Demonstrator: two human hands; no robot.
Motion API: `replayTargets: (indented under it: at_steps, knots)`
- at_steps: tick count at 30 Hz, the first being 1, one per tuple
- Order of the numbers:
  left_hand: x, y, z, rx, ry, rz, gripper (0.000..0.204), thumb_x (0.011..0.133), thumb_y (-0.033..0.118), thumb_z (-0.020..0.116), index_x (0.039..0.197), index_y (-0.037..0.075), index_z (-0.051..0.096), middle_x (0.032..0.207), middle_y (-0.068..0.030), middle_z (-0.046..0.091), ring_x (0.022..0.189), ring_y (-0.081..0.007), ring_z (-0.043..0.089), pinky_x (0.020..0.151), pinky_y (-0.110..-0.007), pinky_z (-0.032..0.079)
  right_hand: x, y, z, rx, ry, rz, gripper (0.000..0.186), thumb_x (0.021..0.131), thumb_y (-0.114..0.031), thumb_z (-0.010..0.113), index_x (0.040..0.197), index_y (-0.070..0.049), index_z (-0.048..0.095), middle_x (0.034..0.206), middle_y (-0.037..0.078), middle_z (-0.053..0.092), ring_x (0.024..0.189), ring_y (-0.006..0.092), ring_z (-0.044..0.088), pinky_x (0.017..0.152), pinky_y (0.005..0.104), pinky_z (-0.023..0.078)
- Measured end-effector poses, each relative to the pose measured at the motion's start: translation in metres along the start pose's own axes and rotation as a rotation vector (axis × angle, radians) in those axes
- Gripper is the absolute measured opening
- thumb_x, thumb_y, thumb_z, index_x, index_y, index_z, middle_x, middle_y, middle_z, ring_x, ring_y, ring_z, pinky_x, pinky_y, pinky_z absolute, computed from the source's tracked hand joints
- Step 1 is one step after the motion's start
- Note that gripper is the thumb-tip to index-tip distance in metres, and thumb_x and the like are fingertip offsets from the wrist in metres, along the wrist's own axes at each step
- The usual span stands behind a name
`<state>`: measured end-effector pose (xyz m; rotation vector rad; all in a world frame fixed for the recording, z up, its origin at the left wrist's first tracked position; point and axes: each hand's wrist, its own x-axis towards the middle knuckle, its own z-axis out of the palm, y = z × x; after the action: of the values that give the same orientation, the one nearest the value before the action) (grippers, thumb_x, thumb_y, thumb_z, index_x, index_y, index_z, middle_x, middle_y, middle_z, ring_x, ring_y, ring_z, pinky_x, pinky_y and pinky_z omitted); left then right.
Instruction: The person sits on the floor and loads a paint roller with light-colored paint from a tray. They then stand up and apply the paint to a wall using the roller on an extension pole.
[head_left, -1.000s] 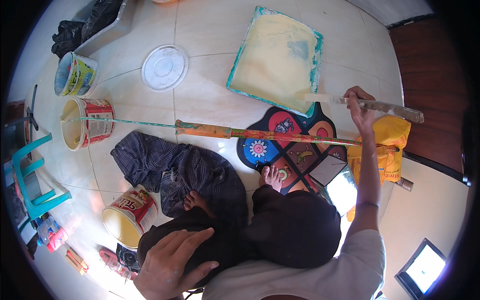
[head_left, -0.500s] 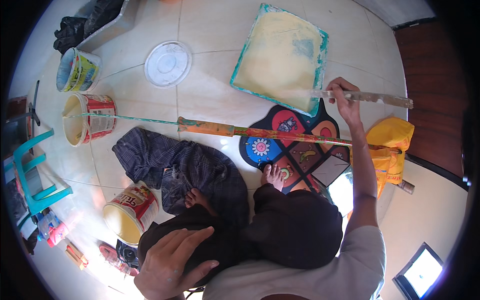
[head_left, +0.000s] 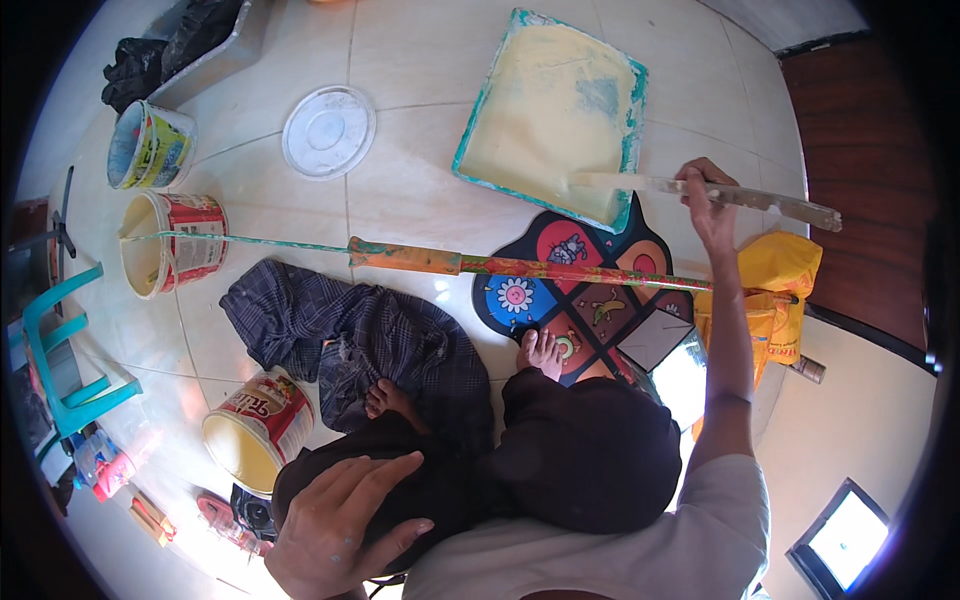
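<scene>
Since a second ago, the right hand (head_left: 712,195) has carried its flat wooden stick (head_left: 700,192) from beside the yellow bag (head_left: 775,285) up to the paint tray (head_left: 552,112), its tip now at the tray's near edge. Fingers stay clamped on the stick; the left hand (head_left: 345,520) rests open on the knee. Judging by this, loading or stirring paint is underway, calling for dipping the tip into the tray.

Pole (head_left: 520,267) bars floor (tiles beyond open).

Glossy cream-tiled floor (head_left: 420,210) seen throughout, bright glare caught at lower left. Dark brown wooden door (head_left: 860,170) noted at right. Turquoise plastic chair (head_left: 60,370) placed at left edge.
</scene>
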<state>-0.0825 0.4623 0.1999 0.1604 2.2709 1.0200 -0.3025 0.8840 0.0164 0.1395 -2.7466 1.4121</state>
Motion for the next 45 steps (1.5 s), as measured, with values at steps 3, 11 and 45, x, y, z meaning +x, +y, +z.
replayTargets:
  at_steps: [3,11,45]
  knots:
    - [-0.002,0.001,0.001,0.01,0.009,0.011,0.057,0.073,0.028,0.076,0.123,0.004,0.058,0.102,-0.0134,0.068,0.094,-0.0323,0.066,0.086,-0.041,0.051,0.003,-0.001,0.034,0.112,0.023,-0.011,0.02,0.094,-0.012,0.051,0.08,-0.001,0.061,0.068,-0.002,0.056,0.06,0.0044,0.05,0.054,0.0221,0.042]
    - [-0.006,0.003,0.0,-0.03,0.027,-0.002,0.055,0.075,0.025,0.075,0.123,0.003,0.058,0.106,-0.0139,0.066,0.097,-0.0325,0.065,0.086,-0.04,0.051,-0.008,0.004,0.047,0.226,-0.099,0.042,0.021,0.095,-0.012,0.05,0.083,0.001,0.062,0.072,0.001,0.059,0.061,0.0061,0.053,0.054,0.0222,0.044]
    - [0.0,0.006,0.0,0.0,0.04,0.047,0.05,0.079,0.024,0.075,0.121,0.002,0.059,0.105,-0.0146,0.066,0.093,-0.0306,0.066,0.082,-0.039,0.053,-0.033,0.072,0.022,0.447,0.096,0.248,0.029,0.098,-0.022,0.053,0.095,0.006,0.062,0.08,0.009,0.062,0.066,0.0154,0.06,0.064,0.029,0.052]
